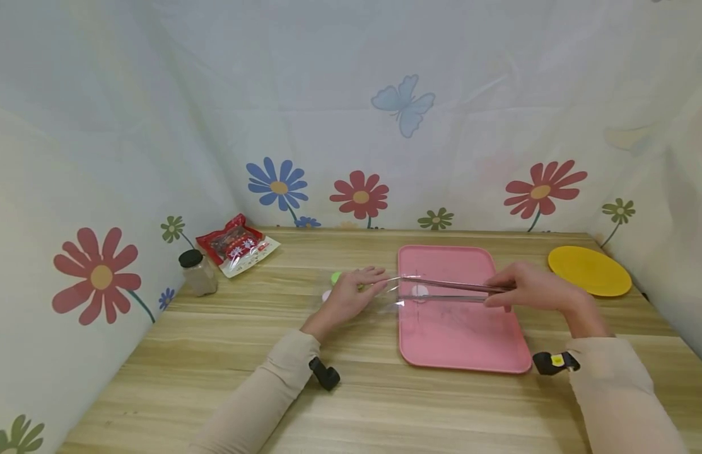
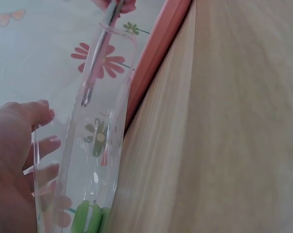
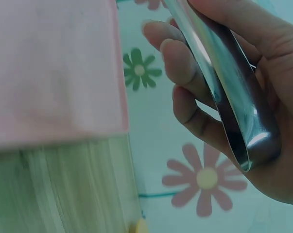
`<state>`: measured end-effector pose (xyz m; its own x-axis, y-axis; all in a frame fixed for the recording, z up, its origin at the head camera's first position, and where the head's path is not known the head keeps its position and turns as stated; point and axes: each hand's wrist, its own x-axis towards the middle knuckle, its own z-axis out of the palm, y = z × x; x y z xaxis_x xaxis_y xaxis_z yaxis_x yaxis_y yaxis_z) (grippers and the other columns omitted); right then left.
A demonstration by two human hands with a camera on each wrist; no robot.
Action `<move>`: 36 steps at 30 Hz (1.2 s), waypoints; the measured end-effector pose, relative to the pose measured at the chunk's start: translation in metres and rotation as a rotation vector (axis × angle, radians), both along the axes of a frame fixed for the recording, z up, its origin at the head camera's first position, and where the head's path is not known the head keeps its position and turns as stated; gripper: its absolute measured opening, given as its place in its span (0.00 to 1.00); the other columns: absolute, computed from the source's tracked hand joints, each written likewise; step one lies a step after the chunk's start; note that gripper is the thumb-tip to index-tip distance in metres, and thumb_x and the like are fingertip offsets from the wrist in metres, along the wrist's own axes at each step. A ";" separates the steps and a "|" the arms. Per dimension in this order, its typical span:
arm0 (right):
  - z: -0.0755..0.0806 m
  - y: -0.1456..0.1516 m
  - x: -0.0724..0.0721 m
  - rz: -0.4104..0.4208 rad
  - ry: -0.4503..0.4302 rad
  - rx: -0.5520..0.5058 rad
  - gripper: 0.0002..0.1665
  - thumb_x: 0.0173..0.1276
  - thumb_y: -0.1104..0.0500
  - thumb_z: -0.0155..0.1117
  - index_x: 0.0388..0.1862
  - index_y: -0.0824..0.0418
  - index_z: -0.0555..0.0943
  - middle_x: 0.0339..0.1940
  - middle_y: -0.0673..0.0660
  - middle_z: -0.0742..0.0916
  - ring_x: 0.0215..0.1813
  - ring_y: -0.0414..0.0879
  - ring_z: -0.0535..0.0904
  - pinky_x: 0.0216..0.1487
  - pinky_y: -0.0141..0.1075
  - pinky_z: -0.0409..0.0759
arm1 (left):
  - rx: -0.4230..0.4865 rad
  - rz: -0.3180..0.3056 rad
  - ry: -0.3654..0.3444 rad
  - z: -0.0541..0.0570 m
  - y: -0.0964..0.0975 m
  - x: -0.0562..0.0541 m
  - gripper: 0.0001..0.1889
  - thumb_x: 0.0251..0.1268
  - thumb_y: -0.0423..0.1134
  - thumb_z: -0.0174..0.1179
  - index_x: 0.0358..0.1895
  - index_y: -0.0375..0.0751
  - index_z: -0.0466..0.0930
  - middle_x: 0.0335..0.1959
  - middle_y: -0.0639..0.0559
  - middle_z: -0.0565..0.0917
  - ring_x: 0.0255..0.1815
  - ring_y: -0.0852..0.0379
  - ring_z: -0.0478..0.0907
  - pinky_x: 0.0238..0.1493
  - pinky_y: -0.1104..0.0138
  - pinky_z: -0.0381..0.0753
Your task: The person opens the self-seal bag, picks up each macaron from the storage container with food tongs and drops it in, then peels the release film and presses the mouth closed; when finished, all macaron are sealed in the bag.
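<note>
Your right hand (image 1: 523, 287) was curled around the steel tongs (image 3: 236, 102), their arms apart and pointing left across the pink tray (image 1: 464, 347). Your left hand (image 1: 351, 295) lay with fingers loosely extended against the clear container (image 2: 93, 170), just left of the tray on the desk (image 1: 385, 403). This tong work seemed to call for a light squeeze, tips level, and a flat left palm bracing the plastic, since it looked thin enough to slide.

A white round piece (image 1: 419, 290) showed between the tong arms; you couldn't tell whether it lay on the tray or was gripped. Your left hand hid most of the container, the green pieces (image 2: 88, 218) were cut off in the left wrist view, and glare blurred the tong tips.

Beyond stood a yellow plate (image 1: 589, 271) at far right, and a jar (image 1: 198, 277) and red packet (image 1: 237, 244) at far left.
</note>
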<state>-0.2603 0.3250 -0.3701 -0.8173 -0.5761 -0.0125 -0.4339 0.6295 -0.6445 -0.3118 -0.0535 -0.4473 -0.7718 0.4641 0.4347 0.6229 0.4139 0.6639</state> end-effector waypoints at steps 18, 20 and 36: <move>-0.017 0.040 -0.004 0.051 0.005 -0.007 0.09 0.65 0.58 0.73 0.42 0.60 0.89 0.18 0.52 0.81 0.19 0.44 0.75 0.22 0.30 0.73 | 0.018 0.003 -0.036 -0.001 -0.001 0.000 0.19 0.74 0.49 0.59 0.58 0.40 0.84 0.64 0.42 0.79 0.72 0.40 0.67 0.72 0.50 0.63; -0.018 0.037 -0.006 0.046 0.007 0.002 0.09 0.65 0.57 0.73 0.41 0.60 0.89 0.18 0.52 0.81 0.20 0.41 0.74 0.22 0.29 0.72 | 0.016 0.006 -0.042 0.000 -0.001 0.000 0.19 0.74 0.49 0.59 0.58 0.42 0.84 0.64 0.42 0.79 0.72 0.40 0.67 0.72 0.50 0.63; -0.019 0.050 -0.004 -0.014 0.050 0.020 0.15 0.65 0.54 0.73 0.47 0.60 0.89 0.20 0.52 0.84 0.24 0.49 0.79 0.28 0.32 0.78 | 0.018 0.008 -0.044 0.001 0.000 0.001 0.18 0.74 0.47 0.60 0.58 0.40 0.84 0.64 0.43 0.79 0.72 0.40 0.67 0.72 0.50 0.63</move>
<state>-0.2638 0.3754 -0.3895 -0.8250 -0.5648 0.0171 -0.4564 0.6481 -0.6096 -0.3109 -0.0540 -0.4466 -0.7941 0.4498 0.4087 0.5895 0.4064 0.6981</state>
